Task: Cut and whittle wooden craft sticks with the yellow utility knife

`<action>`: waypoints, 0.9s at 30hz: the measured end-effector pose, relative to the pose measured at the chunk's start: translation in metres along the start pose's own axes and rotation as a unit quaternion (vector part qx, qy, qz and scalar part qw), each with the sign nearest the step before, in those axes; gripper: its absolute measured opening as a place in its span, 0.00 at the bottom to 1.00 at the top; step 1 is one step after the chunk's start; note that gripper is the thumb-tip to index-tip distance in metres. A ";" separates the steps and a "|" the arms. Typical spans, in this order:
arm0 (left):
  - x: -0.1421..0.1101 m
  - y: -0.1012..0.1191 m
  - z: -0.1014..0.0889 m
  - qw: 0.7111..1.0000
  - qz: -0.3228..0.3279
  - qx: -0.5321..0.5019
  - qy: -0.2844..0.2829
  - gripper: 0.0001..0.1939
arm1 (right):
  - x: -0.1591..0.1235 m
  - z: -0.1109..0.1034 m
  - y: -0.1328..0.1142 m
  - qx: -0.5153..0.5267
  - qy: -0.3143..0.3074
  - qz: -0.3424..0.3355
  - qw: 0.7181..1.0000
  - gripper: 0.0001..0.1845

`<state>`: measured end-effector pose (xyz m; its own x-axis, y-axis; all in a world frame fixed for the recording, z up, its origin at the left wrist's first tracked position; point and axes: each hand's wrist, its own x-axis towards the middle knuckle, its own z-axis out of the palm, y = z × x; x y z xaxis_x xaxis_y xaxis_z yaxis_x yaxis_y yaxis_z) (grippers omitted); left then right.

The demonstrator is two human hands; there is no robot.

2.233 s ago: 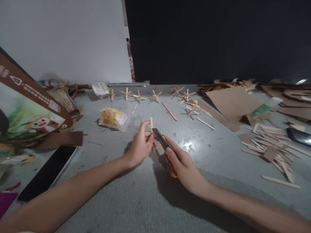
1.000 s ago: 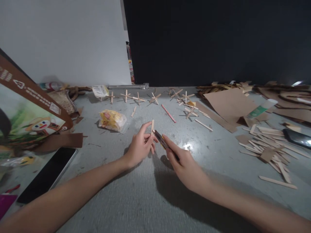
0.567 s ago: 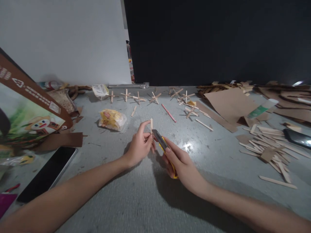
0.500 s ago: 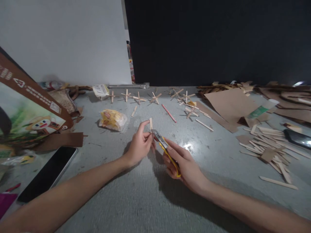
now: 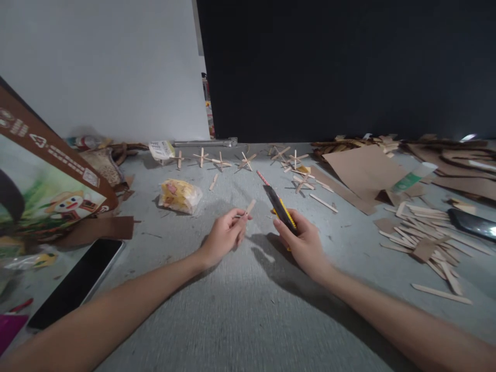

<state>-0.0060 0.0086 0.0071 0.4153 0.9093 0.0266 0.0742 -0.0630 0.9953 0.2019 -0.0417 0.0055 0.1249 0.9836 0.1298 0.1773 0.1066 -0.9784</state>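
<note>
Between the fingertips of my left hand (image 5: 225, 233) is a short piece of popsicle stick (image 5: 250, 207), its free end pointing up and to the right. My right hand (image 5: 301, 238) grips a yellow and black utility knife (image 5: 282, 211) by its handle, tilted with the tip up and left, apart from the stick. The knife partly covers a red striped straw (image 5: 262, 177) on the table. Behind the hands stand several crossed-stick pieces (image 5: 246, 161) in a row. A small loose stick (image 5: 213, 182) lies in front of them.
To the right is a pile of popsicle sticks (image 5: 437, 237) beside a dark glossy object (image 5: 470, 223). Cardboard (image 5: 360, 170) and a glue stick (image 5: 414, 176) lie behind. On the left are a phone (image 5: 77, 284), a yellow packet (image 5: 180, 195) and a printed box (image 5: 58, 181).
My right hand has drawn the knife away from the stick, up and to the right, and turned it. The stick in my left hand now leans to the right.
</note>
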 end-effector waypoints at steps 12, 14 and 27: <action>-0.008 0.013 0.002 0.983 0.023 0.150 -0.102 0.18 | 0.005 0.001 -0.012 0.011 -0.065 0.081 0.995 0.33; -0.009 0.011 0.003 0.986 0.016 0.134 -0.094 0.19 | 0.006 0.002 -0.011 0.023 -0.060 0.087 0.994 0.33; 0.003 -0.001 0.002 0.999 -0.024 -0.031 0.035 0.26 | 0.008 0.000 0.002 0.126 0.003 0.092 0.988 0.26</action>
<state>-0.0034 0.0104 0.0058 0.3481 0.9373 -0.0164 0.0347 0.0046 0.9994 0.2035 -0.0336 0.0043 0.1388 0.9889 -0.0541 -0.0982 -0.0406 -0.9943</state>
